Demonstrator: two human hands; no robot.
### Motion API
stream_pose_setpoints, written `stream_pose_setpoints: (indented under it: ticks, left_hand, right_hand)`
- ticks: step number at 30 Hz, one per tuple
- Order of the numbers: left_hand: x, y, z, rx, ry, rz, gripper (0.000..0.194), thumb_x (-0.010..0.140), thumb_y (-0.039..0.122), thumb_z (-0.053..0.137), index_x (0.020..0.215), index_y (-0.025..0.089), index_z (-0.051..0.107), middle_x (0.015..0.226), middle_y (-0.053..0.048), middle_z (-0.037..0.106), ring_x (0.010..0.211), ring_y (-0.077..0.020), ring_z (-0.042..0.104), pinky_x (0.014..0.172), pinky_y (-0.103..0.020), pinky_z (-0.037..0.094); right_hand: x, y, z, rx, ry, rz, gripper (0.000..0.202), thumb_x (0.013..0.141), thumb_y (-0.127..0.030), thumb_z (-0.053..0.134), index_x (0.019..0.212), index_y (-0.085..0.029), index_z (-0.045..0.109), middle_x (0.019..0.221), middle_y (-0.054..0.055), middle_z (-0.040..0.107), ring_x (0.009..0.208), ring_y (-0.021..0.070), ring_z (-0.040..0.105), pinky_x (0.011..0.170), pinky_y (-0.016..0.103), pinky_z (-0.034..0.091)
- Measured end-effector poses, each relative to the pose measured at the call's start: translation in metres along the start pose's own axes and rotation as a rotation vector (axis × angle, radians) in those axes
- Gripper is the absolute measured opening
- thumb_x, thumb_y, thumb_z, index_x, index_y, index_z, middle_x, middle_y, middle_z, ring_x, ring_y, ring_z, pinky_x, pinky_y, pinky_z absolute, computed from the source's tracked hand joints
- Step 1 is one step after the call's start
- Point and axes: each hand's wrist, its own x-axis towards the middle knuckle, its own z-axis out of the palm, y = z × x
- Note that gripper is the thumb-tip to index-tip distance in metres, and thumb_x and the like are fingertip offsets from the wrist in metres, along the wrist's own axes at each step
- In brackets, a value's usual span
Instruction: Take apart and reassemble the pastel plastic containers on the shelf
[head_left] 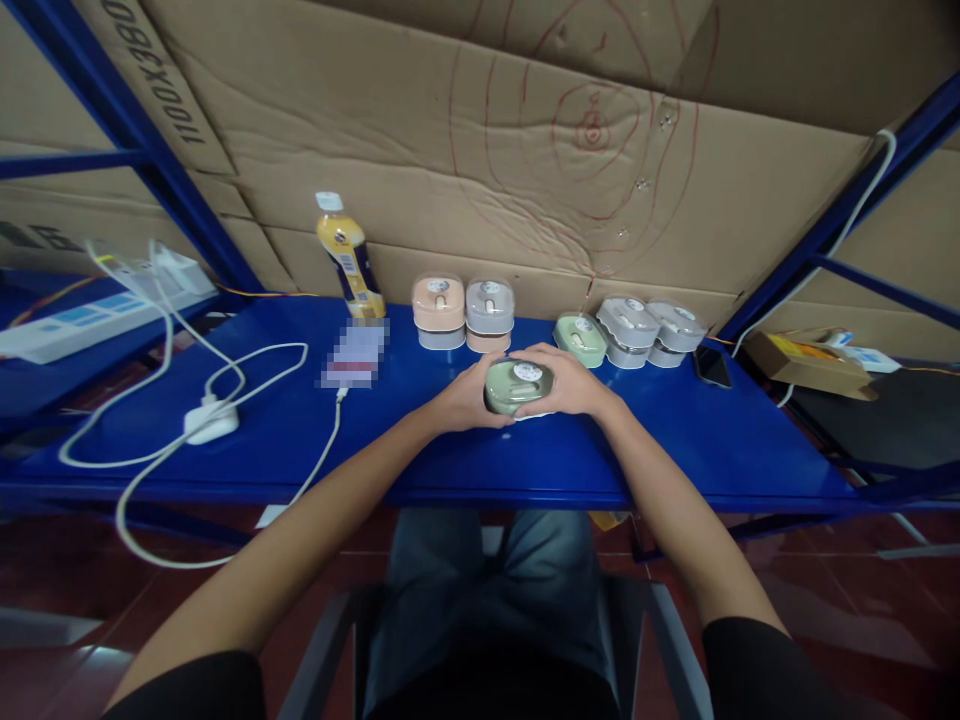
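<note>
Between my two hands is a green lidded box (514,388) with a clear cover and a round label on top. My left hand (471,394) wraps its left side, and my right hand (568,382) closes round the right side. Whether it rests on the table or is just above it, I cannot tell. Behind it stand a pink-topped box (439,303) and a grey-topped box (490,302), each stacked on another. Behind my right hand sit a second green box (580,341) and two stacks of grey boxes (630,325).
A blue table (420,465) carries a yellow drink bottle (349,258), a blurred-out flat object (354,352) with a cable, and a white charger (211,420). A dark phone (712,367) lies at right. Cardboard (390,130) backs the table; a power strip (112,308) is at left.
</note>
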Motion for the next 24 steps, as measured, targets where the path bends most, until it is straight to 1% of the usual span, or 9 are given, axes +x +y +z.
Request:
stream_pose_setpoints:
  ticks: [5,8,10,13,16,18,20,22,24]
  left_hand:
    - [-0.001,-0.004,0.0,0.077,-0.02,0.002,0.11,0.063,0.04,0.093,0.157,0.019,0.038,0.153,-0.02,0.056,0.143,-0.0415,0.055,0.118,-0.058,0.046]
    - [-0.002,-0.008,0.001,0.127,0.004,0.022,0.106,0.068,0.04,0.09,0.158,0.019,0.037,0.153,-0.02,0.056,0.143,-0.0404,0.054,0.119,-0.057,0.046]
    - [-0.001,-0.012,0.001,0.165,0.067,0.041,0.095,0.075,0.038,0.085,0.155,0.017,0.04,0.149,-0.019,0.058,0.14,-0.0379,0.057,0.117,-0.054,0.048]
    - [0.0,-0.019,0.001,0.239,0.181,0.031,0.069,0.086,0.031,0.072,0.147,0.015,0.046,0.134,-0.017,0.066,0.129,-0.0328,0.064,0.111,-0.051,0.053]
    - [0.0,-0.022,0.003,0.306,0.214,0.034,0.048,0.089,0.03,0.069,0.134,0.017,0.056,0.119,-0.012,0.07,0.116,-0.0298,0.069,0.105,-0.049,0.057]
    - [0.0,-0.018,0.006,0.341,0.214,0.071,0.032,0.092,0.03,0.068,0.121,0.018,0.062,0.11,-0.01,0.072,0.108,-0.0284,0.071,0.101,-0.047,0.058]
    - [0.002,-0.01,0.005,0.42,0.255,0.137,0.021,0.095,0.028,0.064,0.114,0.018,0.064,0.109,-0.011,0.073,0.108,-0.0288,0.07,0.1,-0.046,0.058]
    - [0.01,0.002,-0.002,0.544,0.323,0.204,0.022,0.097,0.025,0.062,0.117,0.017,0.065,0.118,-0.015,0.071,0.117,-0.0319,0.067,0.104,-0.049,0.055]
    - [0.025,0.015,-0.014,0.66,0.361,0.226,0.033,0.096,0.023,0.062,0.127,0.015,0.064,0.133,-0.02,0.065,0.131,-0.0367,0.06,0.111,-0.054,0.05]
  right_hand:
    - [0.001,0.014,0.002,0.033,-0.045,0.024,0.095,0.067,-0.061,0.095,0.15,-0.026,0.063,0.134,0.012,0.066,0.127,0.0326,0.066,0.114,0.05,0.05]
    - [-0.002,0.008,0.003,-0.04,-0.07,0.089,0.099,0.07,-0.067,0.091,0.154,-0.026,0.058,0.136,0.013,0.065,0.128,0.0331,0.066,0.114,0.049,0.05]
    - [-0.006,-0.006,0.001,-0.178,-0.085,0.218,0.103,0.076,-0.073,0.084,0.16,-0.023,0.05,0.142,0.016,0.063,0.13,0.0366,0.065,0.111,0.05,0.052]
    - [-0.011,-0.032,-0.004,-0.435,-0.122,0.461,0.112,0.081,-0.082,0.072,0.165,-0.014,0.04,0.149,0.027,0.059,0.13,0.0462,0.065,0.103,0.054,0.055]
    - [-0.012,-0.05,-0.008,-0.61,-0.137,0.636,0.112,0.082,-0.088,0.065,0.155,-0.005,0.049,0.132,0.031,0.07,0.119,0.0488,0.07,0.094,0.054,0.057]
    - [-0.01,-0.055,-0.007,-0.669,-0.106,0.7,0.108,0.081,-0.09,0.062,0.145,-0.003,0.056,0.118,0.03,0.075,0.112,0.0471,0.073,0.09,0.051,0.056]
    - [-0.007,-0.054,-0.006,-0.691,-0.068,0.723,0.105,0.081,-0.091,0.061,0.139,-0.003,0.059,0.114,0.03,0.076,0.109,0.0455,0.074,0.088,0.049,0.056]
    - [-0.004,-0.05,-0.003,-0.692,-0.038,0.727,0.105,0.081,-0.091,0.062,0.139,-0.003,0.058,0.115,0.03,0.076,0.109,0.0446,0.075,0.088,0.048,0.057]
    - [-0.001,-0.046,-0.001,-0.686,-0.022,0.726,0.108,0.082,-0.089,0.063,0.144,-0.001,0.055,0.116,0.032,0.075,0.111,0.0445,0.074,0.089,0.048,0.057]
